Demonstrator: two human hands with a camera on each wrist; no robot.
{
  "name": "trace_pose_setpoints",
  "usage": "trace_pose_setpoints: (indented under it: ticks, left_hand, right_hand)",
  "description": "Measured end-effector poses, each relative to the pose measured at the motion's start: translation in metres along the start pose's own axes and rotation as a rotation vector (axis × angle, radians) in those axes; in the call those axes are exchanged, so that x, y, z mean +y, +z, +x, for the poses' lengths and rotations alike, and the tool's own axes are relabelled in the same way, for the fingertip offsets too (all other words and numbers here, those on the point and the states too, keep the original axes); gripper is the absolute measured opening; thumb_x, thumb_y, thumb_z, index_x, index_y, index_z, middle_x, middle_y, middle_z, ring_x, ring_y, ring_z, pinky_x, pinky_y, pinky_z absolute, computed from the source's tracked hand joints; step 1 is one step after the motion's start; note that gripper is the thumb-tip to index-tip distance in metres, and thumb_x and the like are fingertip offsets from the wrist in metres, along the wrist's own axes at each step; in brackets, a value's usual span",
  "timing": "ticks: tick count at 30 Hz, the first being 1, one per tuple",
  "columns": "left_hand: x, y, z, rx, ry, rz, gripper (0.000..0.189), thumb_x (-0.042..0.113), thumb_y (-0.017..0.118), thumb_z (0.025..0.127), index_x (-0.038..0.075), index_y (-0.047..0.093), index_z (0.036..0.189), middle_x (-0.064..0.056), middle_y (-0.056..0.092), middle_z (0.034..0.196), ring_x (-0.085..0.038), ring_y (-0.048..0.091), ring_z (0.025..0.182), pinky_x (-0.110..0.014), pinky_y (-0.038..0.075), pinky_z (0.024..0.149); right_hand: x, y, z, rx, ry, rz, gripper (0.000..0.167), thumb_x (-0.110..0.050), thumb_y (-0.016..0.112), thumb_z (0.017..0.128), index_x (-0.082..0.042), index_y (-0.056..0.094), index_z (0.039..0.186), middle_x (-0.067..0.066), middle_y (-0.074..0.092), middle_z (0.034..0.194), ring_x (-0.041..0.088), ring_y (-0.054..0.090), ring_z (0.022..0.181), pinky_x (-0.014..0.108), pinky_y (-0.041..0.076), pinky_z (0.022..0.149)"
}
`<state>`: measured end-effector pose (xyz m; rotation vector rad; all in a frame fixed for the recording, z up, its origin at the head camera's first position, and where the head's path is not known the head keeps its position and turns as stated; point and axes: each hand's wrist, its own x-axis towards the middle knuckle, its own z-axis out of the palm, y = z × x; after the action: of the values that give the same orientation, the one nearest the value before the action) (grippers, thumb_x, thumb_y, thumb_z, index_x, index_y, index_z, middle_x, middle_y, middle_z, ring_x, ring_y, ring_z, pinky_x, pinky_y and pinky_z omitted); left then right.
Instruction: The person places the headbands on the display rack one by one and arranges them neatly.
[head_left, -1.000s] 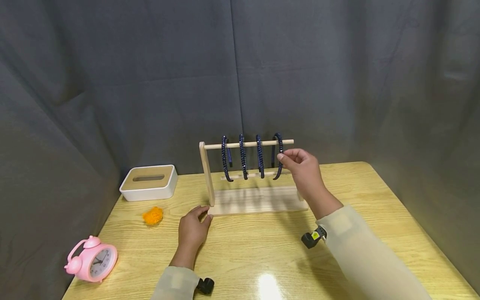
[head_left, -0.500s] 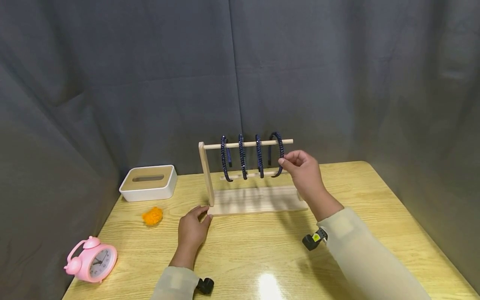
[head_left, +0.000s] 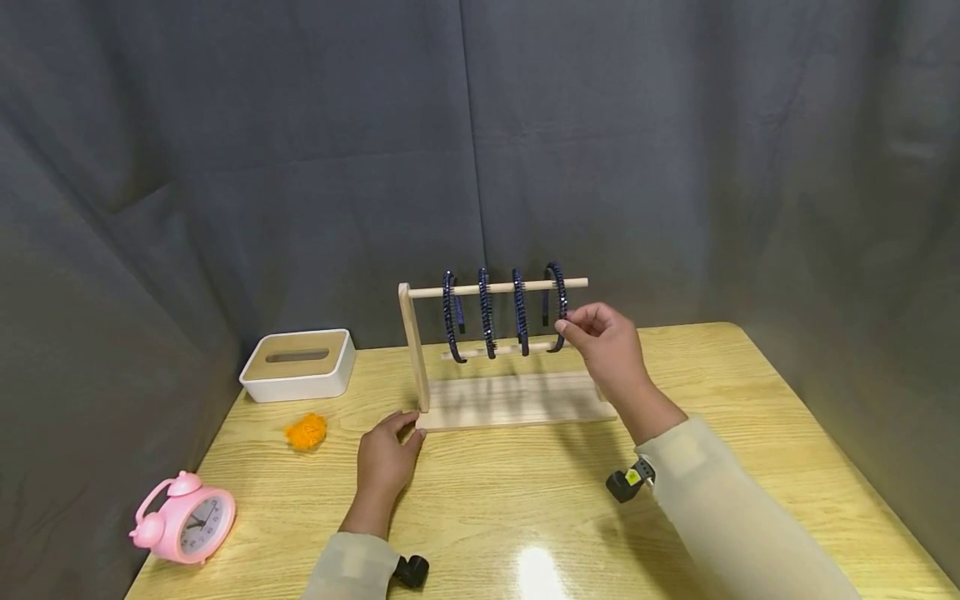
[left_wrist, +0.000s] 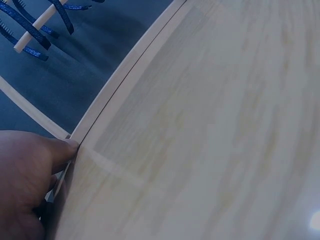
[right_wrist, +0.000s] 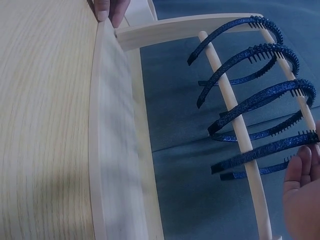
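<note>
A wooden headband rack [head_left: 517, 402] stands on the table, with several dark blue toothed headbands [head_left: 486, 312] hung over its upper bar. My right hand [head_left: 613, 350] pinches the rightmost headband [head_left: 562, 292] between thumb and fingers, low on its front side. In the right wrist view this headband [right_wrist: 265, 150] loops over the upper bar, its ends pointing past the lower bar [right_wrist: 235, 105]. At the front left corner of the rack's base, my left hand [head_left: 386, 458] holds on with thumb in front and fingers at the side. The left wrist view shows the thumb [left_wrist: 62, 150] against that corner.
To the left lie a white tissue box [head_left: 296, 367] with a wood-toned lid, an orange fluffy ball [head_left: 306, 432] and a pink alarm clock [head_left: 183, 518]. A dark grey curtain [head_left: 480, 150] rises behind the table [head_left: 465, 517].
The rightmost headband has turned a little on the bar and back, and its top now sits slightly higher. My right hand has dropped slightly with it. The left hand stays put.
</note>
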<state>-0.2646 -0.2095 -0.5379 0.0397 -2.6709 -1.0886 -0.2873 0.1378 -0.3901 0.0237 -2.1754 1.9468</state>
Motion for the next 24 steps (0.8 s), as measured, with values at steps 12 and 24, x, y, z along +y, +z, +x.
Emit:
trace_pose_setpoints:
  ticks: [12, 24]
  left_hand:
    - [-0.002, 0.000, 0.001, -0.001, -0.005, 0.013, 0.037, 0.024, 0.081, 0.100, 0.013, 0.079, 0.135, -0.016, 0.069, 0.149, -0.038, 0.063, 0.143, -0.058, 0.049, 0.121]
    - [-0.004, 0.001, -0.003, -0.013, -0.025, 0.003, 0.038, 0.026, 0.080, 0.101, 0.014, 0.078, 0.137, -0.017, 0.068, 0.151, -0.040, 0.062, 0.144, -0.060, 0.048, 0.121]
  right_hand:
    - [-0.002, -0.002, -0.005, 0.002, -0.008, 0.017, 0.027, -0.024, 0.084, 0.099, -0.005, 0.068, 0.109, -0.001, 0.074, 0.115, 0.013, 0.067, 0.104, 0.016, 0.059, 0.087]
    - [0.010, -0.012, -0.013, 0.030, -0.048, -0.036, 0.028, -0.031, 0.081, 0.102, -0.007, 0.068, 0.109, -0.006, 0.075, 0.109, 0.013, 0.067, 0.104, 0.017, 0.058, 0.088]
